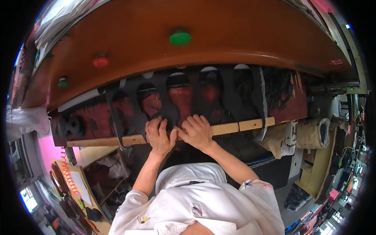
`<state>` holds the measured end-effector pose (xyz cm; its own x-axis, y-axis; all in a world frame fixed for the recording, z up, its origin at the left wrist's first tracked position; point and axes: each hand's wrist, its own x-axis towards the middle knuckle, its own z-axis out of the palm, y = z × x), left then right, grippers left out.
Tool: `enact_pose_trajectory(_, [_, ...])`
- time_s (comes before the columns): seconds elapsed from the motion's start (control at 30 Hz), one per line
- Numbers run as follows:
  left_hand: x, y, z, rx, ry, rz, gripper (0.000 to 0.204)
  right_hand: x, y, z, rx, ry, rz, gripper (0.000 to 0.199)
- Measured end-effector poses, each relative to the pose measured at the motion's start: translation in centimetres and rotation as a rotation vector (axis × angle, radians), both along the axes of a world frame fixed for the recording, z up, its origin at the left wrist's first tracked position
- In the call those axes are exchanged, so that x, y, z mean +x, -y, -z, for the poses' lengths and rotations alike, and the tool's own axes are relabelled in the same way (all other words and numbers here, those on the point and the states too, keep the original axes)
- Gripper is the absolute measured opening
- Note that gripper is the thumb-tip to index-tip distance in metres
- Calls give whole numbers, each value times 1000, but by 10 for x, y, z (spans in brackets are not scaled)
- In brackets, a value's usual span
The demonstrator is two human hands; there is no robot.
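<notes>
A black sheet [229, 102] with several sole-shaped holes lies across a reddish-brown work surface [182, 100], which shows through the openings. At the sheet's near edge, my left hand [159, 135] has its fingers curled over the material. Close beside it, nearly touching, my right hand [196, 132] is closed on the same edge, knuckles up. Both hands sit at the wooden strip [225, 128] along the front of the surface. My fingertips are partly hidden.
Above the far part of the sheet spans a broad brown machine head [235, 31]. It carries a large green button [180, 38], a red button [100, 61] and a small green button [62, 82]. Black scraps [70, 126] lie at the left. A beige rolled bag [312, 133] is at the right.
</notes>
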<state>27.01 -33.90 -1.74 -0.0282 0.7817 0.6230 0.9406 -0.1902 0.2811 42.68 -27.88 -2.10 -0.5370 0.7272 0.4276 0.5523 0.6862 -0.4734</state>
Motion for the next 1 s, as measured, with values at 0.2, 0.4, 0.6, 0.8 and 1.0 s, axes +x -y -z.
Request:
enact_pose_trajectory(0.2, [4, 2, 12, -113, -21, -26, 19, -6, 0, -2, 21, -16, 81, 26])
enact_pose_trajectory(0.4, [13, 4, 0, -163, 302, -142, 22, -9, 5, -4, 20, -31, 146, 27])
enact_pose_trajectory(0.6, [14, 51, -6, -238, 353, -51, 24, 2, 43, -6, -48, -44, 108, 27])
enact_pose_trajectory(0.8, [28, 78, -32, -318, 471, -98, 24, 22, 85, -32, -234, -260, 28, 18])
enact_pose_trajectory(1.0, [5, 10, -14, -26, 127, -211, 41, -19, -2, -45, 80, -28, 225, 81])
